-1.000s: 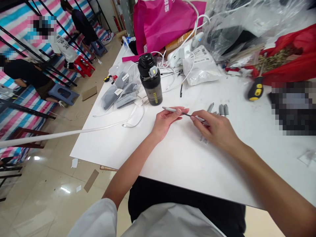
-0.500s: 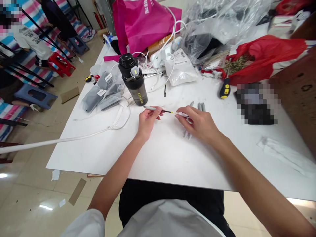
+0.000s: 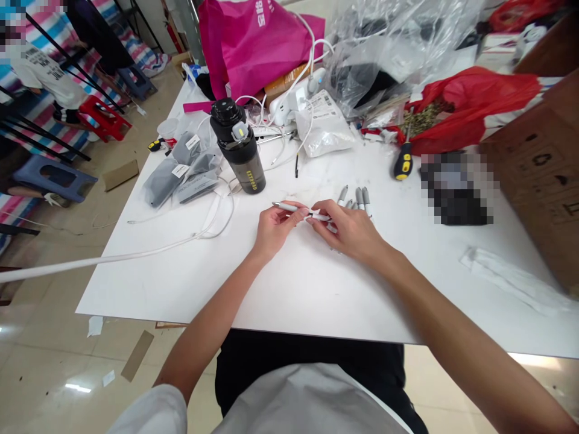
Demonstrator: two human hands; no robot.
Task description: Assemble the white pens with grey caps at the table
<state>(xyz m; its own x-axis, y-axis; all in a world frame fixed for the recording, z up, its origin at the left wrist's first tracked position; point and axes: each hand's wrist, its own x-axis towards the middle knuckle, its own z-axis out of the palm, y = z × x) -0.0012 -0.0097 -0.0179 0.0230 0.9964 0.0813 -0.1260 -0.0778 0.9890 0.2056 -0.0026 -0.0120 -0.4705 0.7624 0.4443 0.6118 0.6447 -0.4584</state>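
Above the white table [image 3: 289, 289], my left hand [image 3: 275, 228] pinches a grey and white pen barrel [image 3: 286, 207] that points to the upper left. My right hand [image 3: 346, 228] is closed on a white pen part [image 3: 320, 216]. The two parts meet end to end, or nearly so, between my fingertips, with a short dark stretch showing at the joint. Several grey and white pens [image 3: 362, 198] lie just beyond my right hand, which partly hides them.
A black bottle [image 3: 239, 147] stands beyond my left hand, beside grey packets [image 3: 174, 175] and white cables [image 3: 149, 254]. A screwdriver [image 3: 402, 163], a red bag [image 3: 479, 108] and a cardboard box [image 3: 538, 163] are at the right. People sit at the far left.
My hands have come closer together. The dark refill with a yellow-green tip, exposed between them before, is now mostly out of sight between the two pen parts. The view has shifted slightly.
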